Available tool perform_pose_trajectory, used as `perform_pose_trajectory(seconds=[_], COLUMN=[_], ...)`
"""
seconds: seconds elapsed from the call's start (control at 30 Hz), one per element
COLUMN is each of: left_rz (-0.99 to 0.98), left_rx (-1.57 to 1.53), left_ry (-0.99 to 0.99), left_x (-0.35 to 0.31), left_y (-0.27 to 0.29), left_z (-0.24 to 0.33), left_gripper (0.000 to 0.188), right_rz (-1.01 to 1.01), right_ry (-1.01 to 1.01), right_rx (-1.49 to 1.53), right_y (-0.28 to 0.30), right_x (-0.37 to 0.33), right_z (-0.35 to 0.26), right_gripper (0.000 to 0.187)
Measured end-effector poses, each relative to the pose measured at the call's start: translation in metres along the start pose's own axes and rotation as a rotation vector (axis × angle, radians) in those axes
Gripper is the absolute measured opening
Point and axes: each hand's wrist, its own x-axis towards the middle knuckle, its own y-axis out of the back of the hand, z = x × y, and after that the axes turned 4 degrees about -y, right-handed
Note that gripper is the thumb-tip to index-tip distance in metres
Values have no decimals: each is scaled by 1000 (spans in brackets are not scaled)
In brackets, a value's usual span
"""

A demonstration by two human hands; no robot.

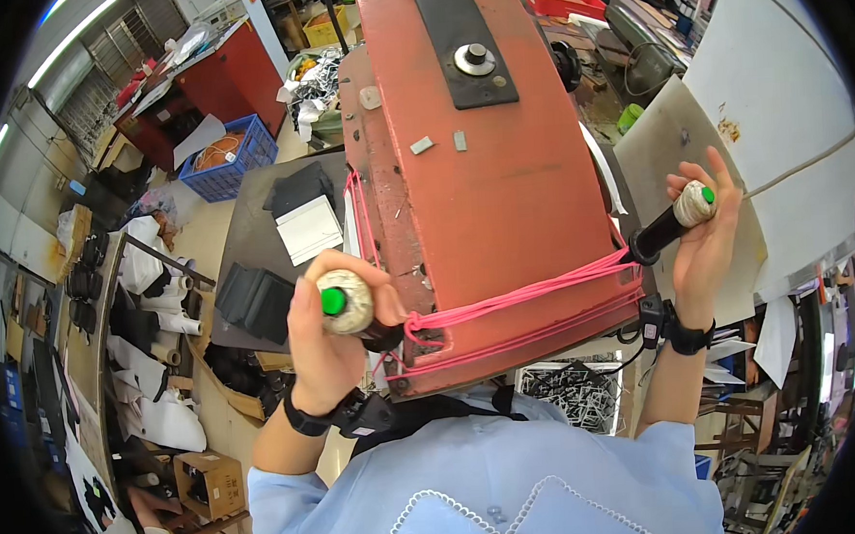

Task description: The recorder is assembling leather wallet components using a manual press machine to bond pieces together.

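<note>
A large red press arm point(501, 195) fills the middle of the view. Two handles with green buttons stick out near its front end. My left hand point(330, 340) curls its fingers round the left handle point(353, 312), which has a pale wrapped top. The right handle point(681, 217), dark below with a similar pale wrap, lies against the palm of my right hand point(710, 223), whose fingers stretch out and upward. Pink cord point(525, 291) is wound across the arm's front. Two small grey pieces point(423, 145) rest on top of it.
Black stacked pieces point(255, 300) and a white pad point(308, 230) lie on the grey table to the left. A blue crate point(231, 161) stands beyond. Below the arm, a tray point(572, 395) holds many metal parts. Another person's arm point(156, 523) shows at the lower left.
</note>
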Motion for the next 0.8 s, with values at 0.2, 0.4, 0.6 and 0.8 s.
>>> perform_pose_trajectory(seconds=[0.2, 0.4, 0.6, 0.8], left_rz=[86, -9, -6, 18], left_rx=[85, -52, -56, -58], left_ry=[19, -20, -2, -20], left_x=[4, -5, -9, -11], left_y=[13, 42, 46, 40], left_z=[13, -15, -25, -21], left_gripper=[44, 46, 48, 67], right_rz=[-176, -121, -97, -114], right_ry=[-155, -154, -159, -127], right_rx=[157, 191, 179, 155], right_y=[-2, -6, 1, -5], right_x=[2, -12, -18, -14], right_z=[2, 21, 37, 28], right_gripper=[42, 31, 31, 42])
